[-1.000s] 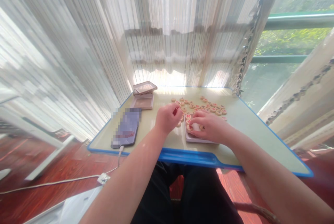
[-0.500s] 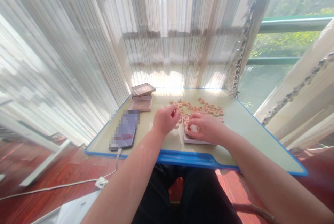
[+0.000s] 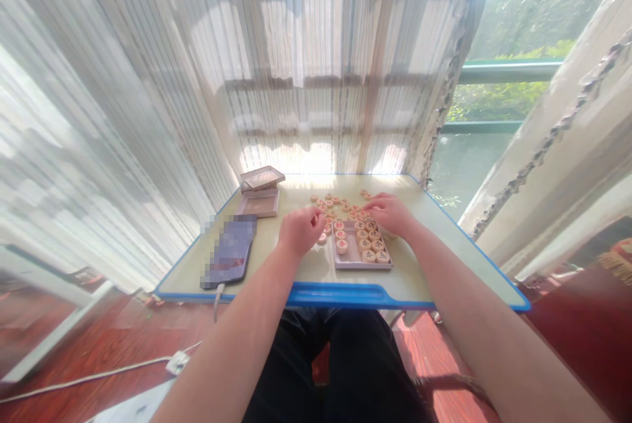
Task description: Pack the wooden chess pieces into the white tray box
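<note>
A shallow box (image 3: pixel 363 266) stands near the table's front edge, with Chinese chess pieces (image 3: pixel 368 256) inside. Red-marked ones line its left side, dark-marked ones fill the right in two columns, and a bare strip runs between. Loose Chinese chess pieces (image 3: pixel 328 203) lie scattered behind the box. My left hand (image 3: pixel 300 231) is left of the box with its fingers curled closed; whatever they may hold is hidden. Beyond the box's right back corner, my right hand (image 3: pixel 392 214) reaches over the loose pieces, fingers stretched out and tips at them.
A phone (image 3: pixel 230 250) lies at the left with a cable (image 3: pixel 218 298) plugged in. Behind it are an open tray (image 3: pixel 260 203) and a lid-like tray (image 3: pixel 263 177) stacked at an angle. A blue rim (image 3: pixel 340 294) edges the table. Sheer curtains (image 3: pixel 316 114) hang behind.
My right hand has left the inside of the box and moved back to the loose pieces, uncovering the box. My left hand stays curled beside the box. The camera view has shifted slightly.
</note>
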Action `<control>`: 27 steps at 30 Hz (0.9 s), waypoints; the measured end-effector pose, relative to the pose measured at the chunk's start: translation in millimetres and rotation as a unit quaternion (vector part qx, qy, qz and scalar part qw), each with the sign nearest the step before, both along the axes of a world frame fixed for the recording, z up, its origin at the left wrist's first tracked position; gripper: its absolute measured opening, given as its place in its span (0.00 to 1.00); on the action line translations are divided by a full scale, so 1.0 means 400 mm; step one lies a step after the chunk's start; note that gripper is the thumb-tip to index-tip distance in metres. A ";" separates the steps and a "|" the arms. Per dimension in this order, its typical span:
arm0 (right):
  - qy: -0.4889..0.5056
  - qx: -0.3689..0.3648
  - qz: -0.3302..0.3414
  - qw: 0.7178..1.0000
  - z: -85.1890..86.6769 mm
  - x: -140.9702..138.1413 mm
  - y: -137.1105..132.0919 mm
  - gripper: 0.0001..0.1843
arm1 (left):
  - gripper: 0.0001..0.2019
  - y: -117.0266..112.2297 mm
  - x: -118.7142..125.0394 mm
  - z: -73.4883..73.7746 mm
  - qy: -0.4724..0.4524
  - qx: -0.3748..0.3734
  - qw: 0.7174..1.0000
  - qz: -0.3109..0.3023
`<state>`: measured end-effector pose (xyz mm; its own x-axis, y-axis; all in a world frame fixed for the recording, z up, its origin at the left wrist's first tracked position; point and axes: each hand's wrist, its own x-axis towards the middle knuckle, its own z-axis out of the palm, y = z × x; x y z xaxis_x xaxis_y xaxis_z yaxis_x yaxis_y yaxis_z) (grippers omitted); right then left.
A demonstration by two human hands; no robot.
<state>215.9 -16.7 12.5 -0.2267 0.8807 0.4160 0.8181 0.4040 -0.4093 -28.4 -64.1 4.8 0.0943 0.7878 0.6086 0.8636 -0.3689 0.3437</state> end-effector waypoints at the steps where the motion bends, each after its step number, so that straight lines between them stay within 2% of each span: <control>1: -0.007 -0.009 0.017 1.000 -0.002 -0.004 0.000 0.14 | 0.10 -0.003 -0.002 0.002 -0.003 0.003 1.000 0.002; 4: -0.043 -0.040 0.030 0.998 -0.005 -0.012 0.001 0.15 | 0.10 -0.008 -0.006 0.009 -0.016 0.014 1.000 0.006; 10: -0.076 -0.059 -0.033 0.995 -0.006 0.007 0.011 0.15 | 0.10 -0.007 -0.010 0.012 -0.019 0.012 1.000 0.013; 17: -0.060 -0.069 -0.093 0.991 -0.003 0.026 -0.002 0.17 | 0.10 -0.008 -0.016 0.011 -0.019 0.007 0.999 0.030; 27: -0.044 -0.102 -0.157 0.981 0.002 0.039 -0.020 0.15 | 0.11 -0.006 -0.015 0.005 -0.032 0.009 0.998 0.048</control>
<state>231.4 -24.7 13.4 0.0424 0.9758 0.2144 0.9251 0.0427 -0.3773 -34.3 -66.4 6.9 -0.0206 0.7800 0.6255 0.8716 -0.2925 0.3933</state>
